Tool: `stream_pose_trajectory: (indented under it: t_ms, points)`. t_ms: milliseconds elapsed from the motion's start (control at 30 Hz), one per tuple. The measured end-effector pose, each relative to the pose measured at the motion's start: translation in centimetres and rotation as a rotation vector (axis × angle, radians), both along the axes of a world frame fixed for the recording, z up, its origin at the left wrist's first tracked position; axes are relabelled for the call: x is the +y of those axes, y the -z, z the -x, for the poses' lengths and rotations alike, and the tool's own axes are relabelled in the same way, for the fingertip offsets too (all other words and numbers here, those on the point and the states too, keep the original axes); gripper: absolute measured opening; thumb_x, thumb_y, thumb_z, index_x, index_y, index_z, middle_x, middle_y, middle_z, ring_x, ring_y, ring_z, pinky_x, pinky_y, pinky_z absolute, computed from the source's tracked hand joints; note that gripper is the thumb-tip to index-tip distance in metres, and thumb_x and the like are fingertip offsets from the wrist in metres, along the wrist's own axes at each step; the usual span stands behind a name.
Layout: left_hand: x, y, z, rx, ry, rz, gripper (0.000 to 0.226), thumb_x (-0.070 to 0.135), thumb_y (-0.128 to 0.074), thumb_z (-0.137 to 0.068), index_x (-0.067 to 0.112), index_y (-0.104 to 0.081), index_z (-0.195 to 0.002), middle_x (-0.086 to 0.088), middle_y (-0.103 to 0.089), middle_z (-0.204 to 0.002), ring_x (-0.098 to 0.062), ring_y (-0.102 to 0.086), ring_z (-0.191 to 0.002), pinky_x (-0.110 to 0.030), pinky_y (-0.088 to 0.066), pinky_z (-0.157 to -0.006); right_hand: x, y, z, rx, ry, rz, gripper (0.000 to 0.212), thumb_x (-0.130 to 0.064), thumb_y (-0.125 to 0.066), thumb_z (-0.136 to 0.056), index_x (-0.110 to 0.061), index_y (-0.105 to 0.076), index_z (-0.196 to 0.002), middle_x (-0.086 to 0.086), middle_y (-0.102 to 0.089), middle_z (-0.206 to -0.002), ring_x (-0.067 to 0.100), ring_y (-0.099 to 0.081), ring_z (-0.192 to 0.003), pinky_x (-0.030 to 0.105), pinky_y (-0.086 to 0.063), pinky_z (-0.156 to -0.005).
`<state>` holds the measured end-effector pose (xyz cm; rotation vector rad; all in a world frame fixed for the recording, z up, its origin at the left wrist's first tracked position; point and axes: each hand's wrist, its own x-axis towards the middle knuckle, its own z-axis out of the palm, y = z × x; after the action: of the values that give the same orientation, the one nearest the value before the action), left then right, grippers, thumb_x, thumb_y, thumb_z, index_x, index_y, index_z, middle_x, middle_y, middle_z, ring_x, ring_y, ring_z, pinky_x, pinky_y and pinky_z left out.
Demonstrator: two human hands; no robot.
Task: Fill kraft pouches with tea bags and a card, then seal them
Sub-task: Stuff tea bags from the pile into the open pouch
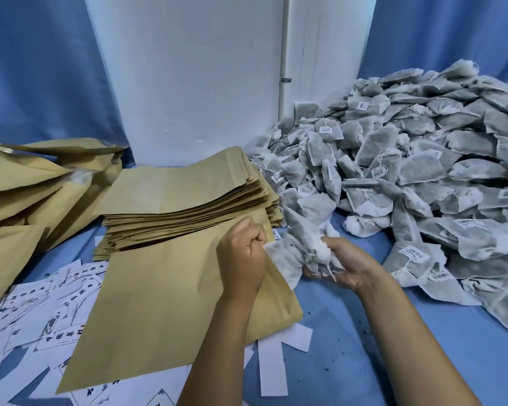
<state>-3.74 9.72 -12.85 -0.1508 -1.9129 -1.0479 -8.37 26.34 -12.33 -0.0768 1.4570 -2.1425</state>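
1. Fingers of the left hand are curled into a fist, pinching the mouth edge of the kraft pouch that lies flat on the blue table; the right hand grips a bunch of tea bags right at that opening.
2. Judged step: feeding the bunch into the pouch — nothing visibly inside yet.
3. Risk: the mouth looks barely spread, so the bags could snag on the rim and spill — or crease the paper.
4. Cards lie scattered beside and under the pouch; one could be forgotten before sealing.
5. Spare pouches and the tea bag heap sit close behind, where a spill would mix in.
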Motion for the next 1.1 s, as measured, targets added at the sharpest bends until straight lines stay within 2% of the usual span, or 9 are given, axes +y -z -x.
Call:
stream_pose_trajectory:
  t_ms: [167,400,500,567,700,767,933,1033,1100]
  points:
    - [0.5,0.3,0.0,0.022,0.036,0.006,0.025,-0.009,-0.039,-0.062,0.013,-0.032,-0.052,-0.004,-0.032,-0.054,-0.027,-0.032,-0.048,-0.042,-0.024,-0.043,-2.2,-0.3,-1.5,0.256,-0.221,-0.025,0.026,0.004,-0.056,-0.070,-0.003,-0.056,-0.095,0.012,-0.066,-0.069,0.020,-0.062,-0.052,0.024,-0.049,-0.045]
    - [0.4,0.0,-0.3,0.061,0.020,0.068,0.015,-0.006,-0.039,-0.053,0.008,-0.034,-0.050,-0.004,-0.032,-0.053,-0.025,-0.032,-0.048,-0.038,-0.025,-0.042,-5.8,0.4,-2.6,0.562,-0.155,-0.585,0.018,-0.008,-0.051,-0.088,-0.018,-0.056,-0.074,-0.004,-0.057,-0.069,0.010,-0.049,-0.071,0.026,-0.039,-0.064]
    - [0.1,-0.2,-0.5,0.062,0.026,0.067,0.014,-0.007,-0.039,-0.053,0.006,-0.035,-0.050,-0.004,-0.032,-0.053,-0.026,-0.032,-0.048,-0.039,-0.025,-0.042,-6.3,0.3,-2.6,0.612,-0.171,-0.626,0.011,-0.007,-0.050,-0.088,-0.013,-0.056,-0.080,0.003,-0.056,-0.077,0.015,-0.049,-0.080,0.031,-0.039,-0.072]
    - [0.0,-0.4,-0.5,0.057,0.022,0.074,0.015,-0.007,-0.039,-0.055,0.007,-0.035,-0.050,-0.004,-0.032,-0.054,-0.026,-0.033,-0.048,-0.039,-0.026,-0.042,-5.9,-0.1,-2.7,0.564,-0.168,-0.514,0.011,-0.003,-0.056,-0.085,-0.013,-0.057,-0.090,0.000,-0.062,-0.080,0.012,-0.055,-0.079,0.027,-0.044,-0.070]
    - [-0.2,-0.8,-0.4,0.075,0.003,0.039,0.021,-0.009,-0.038,-0.061,0.009,-0.035,-0.051,-0.006,-0.032,-0.054,-0.028,-0.033,-0.049,-0.040,-0.025,-0.043,-3.2,-1.6,-2.7,0.147,-0.374,0.361,0.042,0.004,-0.049,-0.078,-0.003,-0.049,-0.120,0.014,-0.064,-0.099,0.023,-0.063,-0.090,0.033,-0.050,-0.084]
    - [0.0,-0.9,-0.5,0.075,-0.007,0.045,0.022,-0.010,-0.038,-0.061,0.010,-0.034,-0.051,-0.003,-0.030,-0.054,-0.027,-0.032,-0.049,-0.040,-0.024,-0.043,-2.4,-1.9,-2.5,0.129,-0.367,0.463,0.052,0.010,-0.046,-0.080,0.000,-0.046,-0.131,0.018,-0.062,-0.110,0.027,-0.061,-0.098,0.037,-0.048,-0.091]
    - [0.9,-1.5,-0.9,0.126,0.032,0.197,0.011,0.001,-0.037,-0.056,0.010,-0.035,-0.050,-0.001,-0.031,-0.056,-0.022,-0.031,-0.052,-0.034,-0.023,-0.045,-4.9,-0.5,-3.6,0.303,-0.302,-0.035,0.021,0.008,-0.048,-0.085,-0.008,-0.057,-0.094,0.004,-0.059,-0.074,0.011,-0.058,-0.068,0.020,-0.047,-0.058]
    - [0.9,-1.5,-0.8,0.102,0.037,0.337,0.004,0.011,-0.036,-0.053,0.011,-0.036,-0.049,-0.002,-0.036,-0.055,-0.022,-0.035,-0.053,-0.035,-0.028,-0.044,-6.3,0.3,-4.1,0.478,-0.245,-0.386,0.017,-0.001,-0.046,-0.088,-0.016,-0.052,-0.081,-0.001,-0.056,-0.075,0.003,-0.055,-0.071,0.015,-0.045,-0.059]
    - [0.5,-1.2,-0.7,0.078,0.041,0.258,0.008,0.006,-0.037,-0.053,0.012,-0.034,-0.050,-0.002,-0.035,-0.054,-0.025,-0.036,-0.052,-0.036,-0.030,-0.044,-6.4,0.1,-4.1,0.527,-0.268,-0.471,0.014,-0.005,-0.050,-0.089,-0.018,-0.055,-0.086,-0.002,-0.057,-0.079,0.004,-0.053,-0.074,0.015,-0.044,-0.061]
